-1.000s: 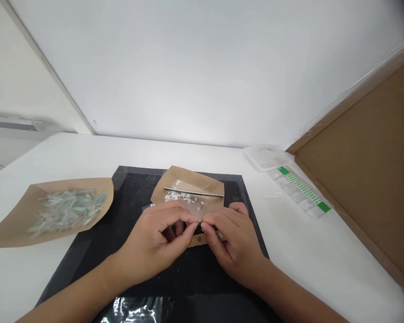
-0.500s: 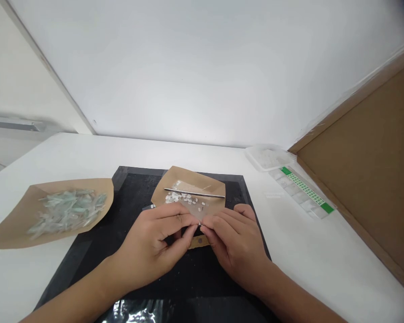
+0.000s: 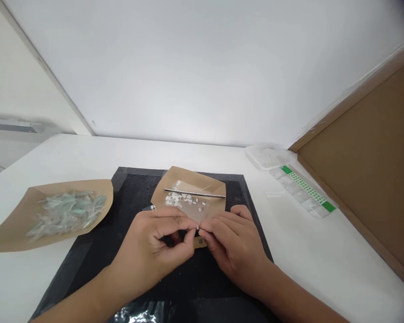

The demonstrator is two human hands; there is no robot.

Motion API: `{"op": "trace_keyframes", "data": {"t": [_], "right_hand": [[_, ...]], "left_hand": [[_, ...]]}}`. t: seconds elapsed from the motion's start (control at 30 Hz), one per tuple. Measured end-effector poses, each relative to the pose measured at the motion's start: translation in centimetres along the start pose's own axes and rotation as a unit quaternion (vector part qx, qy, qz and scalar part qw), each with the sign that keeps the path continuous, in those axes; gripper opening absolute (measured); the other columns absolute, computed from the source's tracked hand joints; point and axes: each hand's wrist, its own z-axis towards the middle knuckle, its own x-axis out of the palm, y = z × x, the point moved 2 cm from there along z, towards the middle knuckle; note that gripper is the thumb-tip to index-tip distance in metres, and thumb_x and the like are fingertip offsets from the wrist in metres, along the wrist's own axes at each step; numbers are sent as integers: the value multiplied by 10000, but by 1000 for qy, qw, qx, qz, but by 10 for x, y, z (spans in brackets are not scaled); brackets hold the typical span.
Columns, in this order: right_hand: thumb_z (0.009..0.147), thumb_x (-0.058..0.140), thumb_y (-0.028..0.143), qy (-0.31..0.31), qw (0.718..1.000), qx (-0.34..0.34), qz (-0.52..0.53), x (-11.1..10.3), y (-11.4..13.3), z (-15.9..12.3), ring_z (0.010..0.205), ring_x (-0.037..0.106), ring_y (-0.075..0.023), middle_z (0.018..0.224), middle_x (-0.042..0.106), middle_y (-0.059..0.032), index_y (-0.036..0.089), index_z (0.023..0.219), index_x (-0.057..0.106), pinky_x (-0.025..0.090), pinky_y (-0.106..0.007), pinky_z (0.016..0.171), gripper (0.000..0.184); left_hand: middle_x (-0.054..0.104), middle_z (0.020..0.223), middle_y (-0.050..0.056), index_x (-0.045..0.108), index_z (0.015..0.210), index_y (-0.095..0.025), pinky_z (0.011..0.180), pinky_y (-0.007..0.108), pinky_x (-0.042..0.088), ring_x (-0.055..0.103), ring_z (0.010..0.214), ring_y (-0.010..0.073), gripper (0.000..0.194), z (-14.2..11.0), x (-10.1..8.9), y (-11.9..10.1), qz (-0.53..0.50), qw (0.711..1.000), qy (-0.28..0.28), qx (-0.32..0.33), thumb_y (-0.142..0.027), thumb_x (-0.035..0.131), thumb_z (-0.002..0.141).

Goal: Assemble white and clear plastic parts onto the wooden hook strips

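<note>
Pinching a tiny shiny piece between the fingertips of left hand and right hand, which meet almost tip to tip. Keeping each grip closed, thumb toward forefinger, around the piece, with too little showing to tell its shape. Curling the other left fingers in behind the pinch, and folding those of the right hand toward the palm.

Having just below the fingertips, in view, a small brown strip with a dark round spot, partly hidden by the right hand. Holding everything above a black mat, with shiny clear plastic at its near edge.

Facing, just beyond the hands, a brown tray on the mat, with white bits scattered inside and a thin dark rod laid across, above most of the bits. Covering the near edge of that tray from sight with both hands.

Seeing farther out, to the left, a larger tray heaped with clear and greenish slivers. Seeing to the right, on the white table, a clear box with a green label, just beside a translucent tub near the white wall, and, at the far right, a brown board.
</note>
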Motion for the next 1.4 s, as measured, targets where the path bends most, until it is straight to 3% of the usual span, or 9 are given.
{"op": "trace_keyframes", "data": {"t": [0.43,0.7,0.87,1.2,1.4], "right_hand": [[1059,544,177,10,998,23,62,4,-1,-1,701,616,-124,816,737,37,203,945,626,285,-347,768,143],[1090,497,237,72,984,76,142,3,-4,-1,689,619,-119,776,719,36,209,921,635,298,-340,795,220],[1113,460,272,96,972,105,187,3,-8,-1,672,600,-118,676,654,63,226,919,649,311,-327,805,275],[1109,478,284,59,973,97,200,2,-12,-2,647,596,-115,661,642,71,240,931,648,326,-322,810,250],[1099,490,251,54,976,78,195,1,-11,-1,667,602,-113,685,648,70,235,904,625,316,-327,810,237]], "left_hand": [[694,674,-18,827,811,-234,529,200,476,589,552,96,178,-3,-1,0,-5,997,6,-81,-149,680,860],[642,609,-14,830,749,-226,502,189,420,556,533,90,201,2,-3,0,-53,989,45,-131,-195,680,877],[690,685,9,852,831,-211,495,190,459,607,487,85,202,-1,-3,3,-114,973,83,-183,-286,688,924],[685,773,39,851,984,-184,477,182,475,617,548,99,190,5,-4,4,-127,972,92,-174,-291,712,912],[705,781,44,840,925,-188,499,182,534,644,585,109,157,4,-6,3,-160,965,107,-178,-319,760,894]]}}
